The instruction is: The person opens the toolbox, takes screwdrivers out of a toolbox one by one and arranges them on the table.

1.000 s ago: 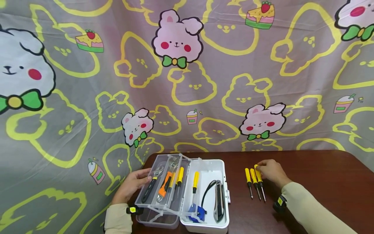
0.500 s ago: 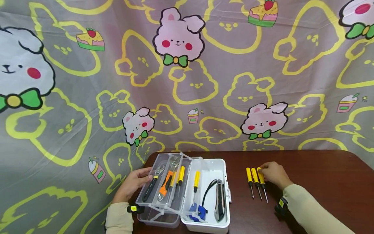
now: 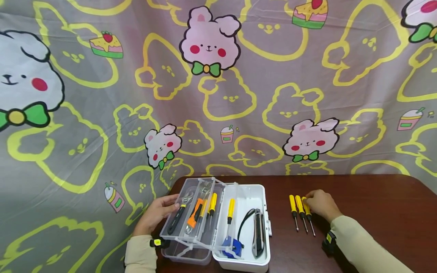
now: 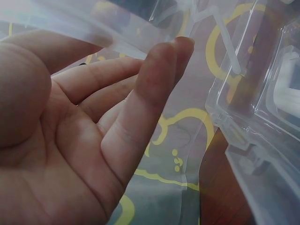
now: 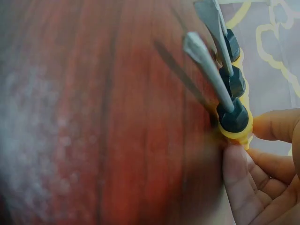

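Observation:
In the head view my right hand (image 3: 323, 204) pinches the yellow handle of a screwdriver (image 3: 310, 217) on the table, the rightmost of three lying side by side. The right wrist view shows thumb and fingertips on the handle end of that screwdriver (image 5: 234, 117), its metal shaft pointing away from the hand. My left hand (image 3: 157, 212) holds the left side of a raised clear tray (image 3: 170, 237) of the opened toolbox, thumb near its edge. The tray carries an adjustable wrench (image 3: 177, 218), an orange utility knife (image 3: 196, 213) and a yellow-handled screwdriver (image 3: 212, 204).
The white toolbox base (image 3: 267, 239) contains a screwdriver (image 3: 231, 208), a blue tape measure (image 3: 233, 246) with a black strap, and a black utility knife (image 3: 258, 233). A patterned curtain (image 3: 239, 91) hangs behind the brown table (image 3: 372, 212).
My right hand has shifted slightly toward me with the rightmost screwdriver, whose handle end now sits closer to level with its neighbours. The left hand stays at the tray; the head view shifts a little.

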